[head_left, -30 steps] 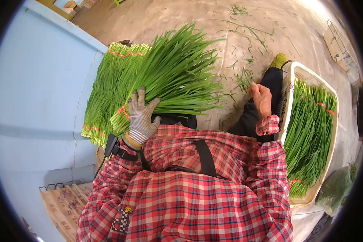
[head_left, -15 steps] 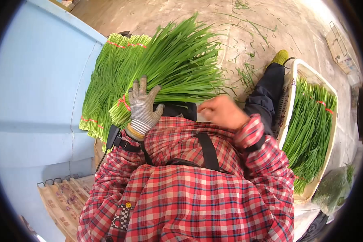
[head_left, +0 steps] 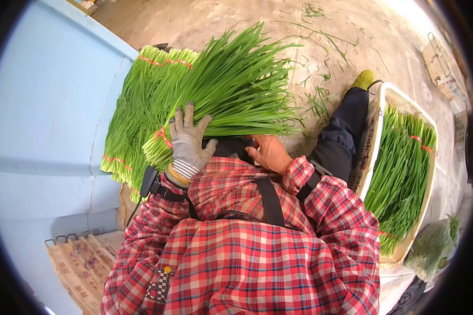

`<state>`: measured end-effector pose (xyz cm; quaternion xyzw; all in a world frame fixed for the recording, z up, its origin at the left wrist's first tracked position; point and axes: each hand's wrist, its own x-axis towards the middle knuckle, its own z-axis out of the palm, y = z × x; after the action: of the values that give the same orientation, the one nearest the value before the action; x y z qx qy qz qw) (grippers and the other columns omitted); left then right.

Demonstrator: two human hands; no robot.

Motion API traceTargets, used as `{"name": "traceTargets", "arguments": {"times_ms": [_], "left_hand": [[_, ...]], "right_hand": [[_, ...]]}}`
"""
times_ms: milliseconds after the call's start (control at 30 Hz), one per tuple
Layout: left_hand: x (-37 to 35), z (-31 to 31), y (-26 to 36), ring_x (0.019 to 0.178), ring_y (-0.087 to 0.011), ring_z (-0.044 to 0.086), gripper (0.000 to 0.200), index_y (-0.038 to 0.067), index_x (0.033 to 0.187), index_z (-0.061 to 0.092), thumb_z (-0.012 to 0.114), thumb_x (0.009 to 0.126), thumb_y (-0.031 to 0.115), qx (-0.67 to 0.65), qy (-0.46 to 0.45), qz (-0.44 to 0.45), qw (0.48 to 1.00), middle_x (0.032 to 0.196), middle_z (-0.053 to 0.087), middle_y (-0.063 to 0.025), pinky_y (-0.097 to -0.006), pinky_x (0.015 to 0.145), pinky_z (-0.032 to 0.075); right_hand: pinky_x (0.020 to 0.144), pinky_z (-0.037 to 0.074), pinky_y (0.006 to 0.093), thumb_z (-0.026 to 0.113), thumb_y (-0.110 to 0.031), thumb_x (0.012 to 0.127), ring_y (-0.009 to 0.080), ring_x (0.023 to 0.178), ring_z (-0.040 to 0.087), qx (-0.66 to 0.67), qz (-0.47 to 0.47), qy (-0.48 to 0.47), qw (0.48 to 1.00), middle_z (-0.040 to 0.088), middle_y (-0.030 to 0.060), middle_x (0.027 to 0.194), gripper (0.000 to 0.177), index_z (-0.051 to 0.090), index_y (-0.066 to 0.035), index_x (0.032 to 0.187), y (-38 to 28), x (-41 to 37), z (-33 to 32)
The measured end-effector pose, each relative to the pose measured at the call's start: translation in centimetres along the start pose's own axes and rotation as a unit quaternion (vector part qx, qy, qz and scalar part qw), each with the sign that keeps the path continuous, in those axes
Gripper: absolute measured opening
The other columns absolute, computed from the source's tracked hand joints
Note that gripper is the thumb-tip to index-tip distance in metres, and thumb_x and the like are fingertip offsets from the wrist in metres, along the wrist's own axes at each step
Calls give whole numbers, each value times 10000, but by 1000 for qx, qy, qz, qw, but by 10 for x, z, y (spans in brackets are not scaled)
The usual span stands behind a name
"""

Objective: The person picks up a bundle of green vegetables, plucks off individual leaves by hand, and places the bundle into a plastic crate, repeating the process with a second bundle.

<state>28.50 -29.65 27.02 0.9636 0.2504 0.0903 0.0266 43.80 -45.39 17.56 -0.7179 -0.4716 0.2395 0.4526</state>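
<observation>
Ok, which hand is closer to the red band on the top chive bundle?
Left. The gloved left hand lies flat on the chive bundle, right beside the red band; the bare right hand is farther along, at the bundle's lower edge.

One gloved left hand (head_left: 188, 144); one bare right hand (head_left: 269, 152); one topmost chive bundle (head_left: 231, 89); one crate (head_left: 368, 142).

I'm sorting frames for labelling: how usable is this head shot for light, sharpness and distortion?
Head view: strong fisheye, black corners, the blue panel bowed; even daylight, the floor washed out at top right; the gloved left hand, bare right hand and chive bundle are sharp, without motion blur.
</observation>
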Motion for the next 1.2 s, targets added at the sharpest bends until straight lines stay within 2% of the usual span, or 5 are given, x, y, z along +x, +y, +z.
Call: {"name": "traceTargets", "arguments": {"times_ms": [467,533,767,1067,1200], "left_hand": [[-2,-18,6,1291,-464,286,624,122,1232,566,741,652,271,0,-19,18,1000,1449,288,-210,-547,1067,221],[-12,-17,7,1257,-438,327,609,115,1225,567,716,666,305,15,-27,45,998,1412,344,-203,-546,1054,239],[-34,-18,17,1250,-440,341,536,112,1196,580,662,700,301,31,-41,81,995,1370,394,-210,-555,1048,243],[-29,-17,10,1256,-443,334,567,91,1194,582,699,674,284,15,-29,58,998,1385,374,-215,-540,1051,245],[-38,-17,8,1277,-446,315,575,86,1210,571,704,686,283,22,-29,39,999,1415,338,-215,-543,1052,242]], "right_hand": [[606,486,341,626,-183,837,247,597,590,107,-84,28,990,641,116,723,189,659,2,864,5,4,-9],[566,462,282,581,-109,859,136,590,551,306,132,-12,943,610,40,677,140,656,6,835,-3,-6,-48],[486,335,178,565,-153,913,29,533,445,319,188,250,894,535,-45,637,135,620,-60,831,58,-51,-148],[511,407,251,576,-143,893,116,541,508,146,125,336,922,601,22,693,201,637,39,952,102,-2,-209],[583,474,338,588,-153,857,257,595,600,-168,29,428,888,649,139,708,189,664,-8,951,89,22,-201]]}}
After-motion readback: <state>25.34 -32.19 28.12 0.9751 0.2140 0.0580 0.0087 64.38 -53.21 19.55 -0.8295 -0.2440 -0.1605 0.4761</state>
